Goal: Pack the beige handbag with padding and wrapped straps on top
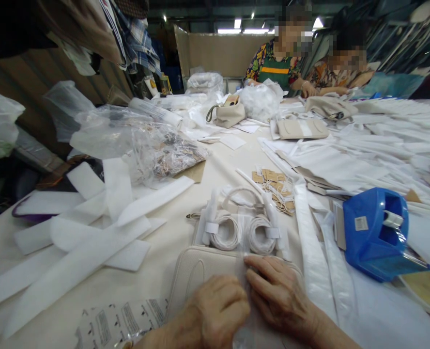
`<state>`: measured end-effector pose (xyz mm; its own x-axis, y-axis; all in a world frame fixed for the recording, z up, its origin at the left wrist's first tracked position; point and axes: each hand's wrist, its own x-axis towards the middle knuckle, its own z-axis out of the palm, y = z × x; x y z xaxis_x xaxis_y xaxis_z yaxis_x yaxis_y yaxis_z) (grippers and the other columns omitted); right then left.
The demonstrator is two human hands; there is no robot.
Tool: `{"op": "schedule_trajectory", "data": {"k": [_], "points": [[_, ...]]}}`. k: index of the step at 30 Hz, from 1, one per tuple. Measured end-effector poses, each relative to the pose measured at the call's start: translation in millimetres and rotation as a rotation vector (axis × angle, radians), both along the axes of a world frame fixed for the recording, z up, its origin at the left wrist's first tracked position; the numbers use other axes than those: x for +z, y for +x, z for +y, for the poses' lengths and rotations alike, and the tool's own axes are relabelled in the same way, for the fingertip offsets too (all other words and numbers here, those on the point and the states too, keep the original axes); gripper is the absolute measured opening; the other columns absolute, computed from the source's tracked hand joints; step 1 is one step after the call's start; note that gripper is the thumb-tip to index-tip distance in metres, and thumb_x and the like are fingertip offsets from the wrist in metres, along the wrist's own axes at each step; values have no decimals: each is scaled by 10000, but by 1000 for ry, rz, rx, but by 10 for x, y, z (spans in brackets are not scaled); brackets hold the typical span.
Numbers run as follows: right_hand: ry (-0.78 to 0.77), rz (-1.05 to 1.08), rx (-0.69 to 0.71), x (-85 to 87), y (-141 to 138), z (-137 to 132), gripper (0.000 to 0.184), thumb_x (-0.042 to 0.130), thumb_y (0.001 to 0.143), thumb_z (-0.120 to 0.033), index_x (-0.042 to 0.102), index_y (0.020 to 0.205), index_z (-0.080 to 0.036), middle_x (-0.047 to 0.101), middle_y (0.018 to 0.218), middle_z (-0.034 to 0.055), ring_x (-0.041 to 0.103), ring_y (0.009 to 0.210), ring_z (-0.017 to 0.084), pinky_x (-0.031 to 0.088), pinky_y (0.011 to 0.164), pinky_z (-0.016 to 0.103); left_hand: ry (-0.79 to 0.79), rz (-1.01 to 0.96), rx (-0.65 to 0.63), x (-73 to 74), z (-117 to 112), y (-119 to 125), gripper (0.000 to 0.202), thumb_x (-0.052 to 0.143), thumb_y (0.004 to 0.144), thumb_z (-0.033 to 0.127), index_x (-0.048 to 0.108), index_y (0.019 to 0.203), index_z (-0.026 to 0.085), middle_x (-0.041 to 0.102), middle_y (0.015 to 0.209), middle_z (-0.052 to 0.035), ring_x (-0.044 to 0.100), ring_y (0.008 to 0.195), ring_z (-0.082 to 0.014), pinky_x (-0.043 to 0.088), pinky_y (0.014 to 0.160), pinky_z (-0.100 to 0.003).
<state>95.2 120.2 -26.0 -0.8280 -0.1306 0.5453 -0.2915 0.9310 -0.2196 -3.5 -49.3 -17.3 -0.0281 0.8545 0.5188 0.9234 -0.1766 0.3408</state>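
Observation:
A cream handbag (189, 264) lies flat on the table in front of me, its two coiled straps (226, 233) and curved handle (242, 194) spread beyond its far edge. A clear plastic strip (242, 242) runs down the middle, between the coils and over the bag. My left hand (217, 308) is closed beside this strip, with its fingers bent together at the strip's edge; the exact grip is partly hidden. My right hand (278, 291) lies on the bag with fingers extended, fingertips pressing at the strip's right side.
White foam strips (87, 232) are heaped at left, near a clear bag of small parts (175, 155). A blue tape dispenser (375, 232) stands at right, tags with strings (273, 182) beyond the handbag. Two people (278, 63) work across the table among more bags.

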Motion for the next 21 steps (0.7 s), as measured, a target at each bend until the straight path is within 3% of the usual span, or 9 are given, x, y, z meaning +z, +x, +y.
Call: {"op": "schedule_trajectory", "data": {"k": [3,5,7,11,13,16,18,21], "points": [[-20,4,3,1,5,-12,177,433,819,-112,602,827,-163,653,801,77,527,654,178,426,588,308,17,40,116,143,193,-76,295,330,932,123,512,1151,44,625,1060,-149,560,1063,-218,493,930,-368],[-52,-1,21,21,16,-16,172,430,812,-98,587,805,-169,636,737,57,520,618,172,431,568,304,-42,130,165,78,262,-95,315,397,931,144,470,1222,47,610,1136,-144,537,1118,-231,479,958,-391],[-105,7,19,45,20,-11,191,415,815,-83,582,857,-167,646,795,66,572,675,170,479,610,288,-83,184,177,-24,274,-97,335,451,924,177,466,1232,45,608,1156,-140,534,1130,-240,473,968,-398],[-117,83,-269,42,-56,9,261,396,849,-99,523,1076,-112,643,990,154,651,894,210,553,703,284,-87,222,152,-82,233,-98,338,508,909,222,497,1198,47,612,1157,-141,519,1160,-250,451,993,-403],[-42,76,-373,10,-129,18,261,388,871,-138,501,1103,-97,669,939,161,681,820,235,573,635,312,-98,213,150,-57,224,-103,333,500,917,244,507,1191,55,618,1156,-135,523,1160,-243,450,994,-388],[11,53,-415,-34,-209,48,247,357,892,-166,501,1080,-96,697,800,135,689,612,232,553,482,310,-82,210,179,-62,224,-108,368,455,938,278,489,1220,43,620,1166,-145,529,1159,-242,458,981,-385],[-91,42,-414,-38,-216,87,239,378,891,-185,496,1081,-98,691,756,113,677,552,212,539,450,283,-87,217,189,-97,225,-107,390,448,941,285,472,1243,39,603,1207,-149,508,1188,-245,442,995,-394],[-387,-10,-352,-1,-181,159,229,450,881,-203,479,1100,-142,647,693,27,627,482,138,518,450,208,-129,221,178,-143,227,-104,398,471,932,320,490,1227,53,563,1279,-135,461,1239,-247,403,1028,-389]]}}
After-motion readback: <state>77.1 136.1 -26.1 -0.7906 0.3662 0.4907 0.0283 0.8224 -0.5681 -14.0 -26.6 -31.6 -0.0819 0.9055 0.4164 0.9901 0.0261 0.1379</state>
